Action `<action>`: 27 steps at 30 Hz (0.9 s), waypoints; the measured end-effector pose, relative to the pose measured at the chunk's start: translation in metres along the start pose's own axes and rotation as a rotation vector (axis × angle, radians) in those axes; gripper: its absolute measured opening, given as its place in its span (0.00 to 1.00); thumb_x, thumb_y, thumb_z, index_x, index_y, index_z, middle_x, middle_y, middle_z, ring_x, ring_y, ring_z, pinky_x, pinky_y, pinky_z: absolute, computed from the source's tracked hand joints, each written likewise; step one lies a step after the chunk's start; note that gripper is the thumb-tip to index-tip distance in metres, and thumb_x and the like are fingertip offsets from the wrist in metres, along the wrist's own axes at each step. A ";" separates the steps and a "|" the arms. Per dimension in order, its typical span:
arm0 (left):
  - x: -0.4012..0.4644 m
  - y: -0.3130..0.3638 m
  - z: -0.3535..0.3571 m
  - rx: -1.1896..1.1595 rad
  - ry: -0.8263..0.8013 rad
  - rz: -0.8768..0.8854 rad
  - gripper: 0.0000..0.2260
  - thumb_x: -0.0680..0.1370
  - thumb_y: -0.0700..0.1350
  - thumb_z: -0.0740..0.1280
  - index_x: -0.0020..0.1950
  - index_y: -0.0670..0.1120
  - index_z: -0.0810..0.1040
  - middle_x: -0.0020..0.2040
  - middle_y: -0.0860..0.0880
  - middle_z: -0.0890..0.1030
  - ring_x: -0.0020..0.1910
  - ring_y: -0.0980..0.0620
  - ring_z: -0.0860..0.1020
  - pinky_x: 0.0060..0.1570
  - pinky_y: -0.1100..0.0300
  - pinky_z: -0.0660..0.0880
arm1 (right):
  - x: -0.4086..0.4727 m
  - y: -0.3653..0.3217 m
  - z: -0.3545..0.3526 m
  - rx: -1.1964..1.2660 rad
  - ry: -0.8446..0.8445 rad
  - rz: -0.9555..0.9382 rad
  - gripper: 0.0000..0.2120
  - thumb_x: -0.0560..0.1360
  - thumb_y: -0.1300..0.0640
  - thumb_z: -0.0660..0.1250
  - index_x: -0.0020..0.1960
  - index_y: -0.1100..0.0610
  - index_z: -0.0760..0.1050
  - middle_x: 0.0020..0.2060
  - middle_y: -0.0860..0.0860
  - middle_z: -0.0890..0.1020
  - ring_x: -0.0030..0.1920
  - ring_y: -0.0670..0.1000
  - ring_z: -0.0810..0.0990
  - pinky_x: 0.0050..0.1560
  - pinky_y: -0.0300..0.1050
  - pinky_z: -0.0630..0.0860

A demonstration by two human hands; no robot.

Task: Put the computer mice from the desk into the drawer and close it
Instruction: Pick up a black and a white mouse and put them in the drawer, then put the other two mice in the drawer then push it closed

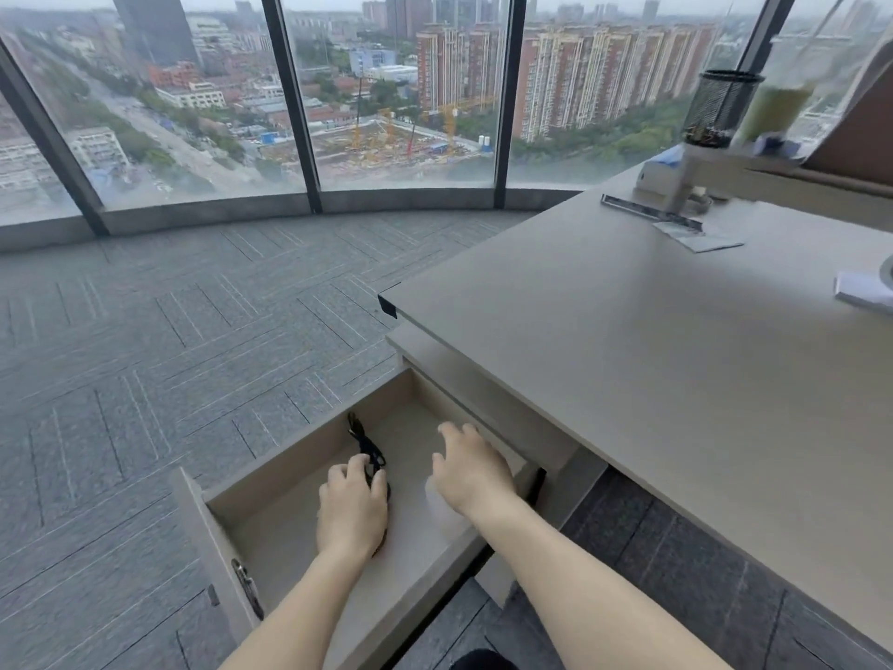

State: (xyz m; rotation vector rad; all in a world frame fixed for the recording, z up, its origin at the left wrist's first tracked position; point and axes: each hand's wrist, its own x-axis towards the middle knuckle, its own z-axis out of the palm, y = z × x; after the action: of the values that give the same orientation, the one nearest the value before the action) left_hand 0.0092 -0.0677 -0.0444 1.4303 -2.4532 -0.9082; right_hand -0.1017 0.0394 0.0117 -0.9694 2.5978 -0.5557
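The beige drawer (270,471) under the desk (652,379) is pulled out wide. Both my hands are inside it. My left hand (352,510) is cupped over a black mouse (385,489); only the mouse's dark edges show past my fingers. Its bundled black cable (366,444) lies toward the drawer's far end. My right hand (471,469) hovers with its fingers spread, holding nothing. A white mouse (447,512) lies blurred on the drawer bottom, just below my right wrist. No mice show on the visible desk top.
A metal handle (247,588) is on the drawer front. At the desk's far side stand a black mesh pen cup (725,108), a metal strip (647,212), a cardboard box (860,133) and white paper (865,292). Grey carpet (145,355) runs to the window wall.
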 end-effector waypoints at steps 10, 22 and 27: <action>-0.110 0.202 -0.013 -0.461 0.039 0.597 0.12 0.80 0.42 0.59 0.62 0.46 0.77 0.56 0.51 0.76 0.50 0.54 0.76 0.51 0.62 0.69 | -0.134 0.085 -0.170 0.208 0.679 -0.019 0.13 0.79 0.61 0.60 0.58 0.59 0.80 0.55 0.54 0.84 0.54 0.54 0.82 0.53 0.43 0.76; -0.299 0.375 0.124 -0.156 -0.521 0.902 0.26 0.76 0.50 0.63 0.74 0.54 0.63 0.71 0.47 0.67 0.64 0.45 0.73 0.58 0.53 0.73 | -0.301 0.341 -0.250 0.037 0.844 0.630 0.21 0.73 0.59 0.65 0.65 0.52 0.75 0.62 0.55 0.77 0.61 0.61 0.71 0.61 0.51 0.71; -0.328 0.411 0.164 0.138 -0.437 0.907 0.29 0.75 0.56 0.59 0.77 0.59 0.57 0.79 0.48 0.55 0.70 0.39 0.64 0.63 0.50 0.67 | -0.317 0.382 -0.250 0.142 0.593 0.681 0.33 0.72 0.44 0.67 0.74 0.43 0.61 0.71 0.52 0.69 0.69 0.58 0.68 0.67 0.53 0.70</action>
State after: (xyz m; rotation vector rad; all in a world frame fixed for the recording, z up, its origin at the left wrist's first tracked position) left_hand -0.1880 0.4221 0.1122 0.0113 -3.0226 -0.8689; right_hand -0.1885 0.5805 0.1041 0.1943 3.0706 -0.9045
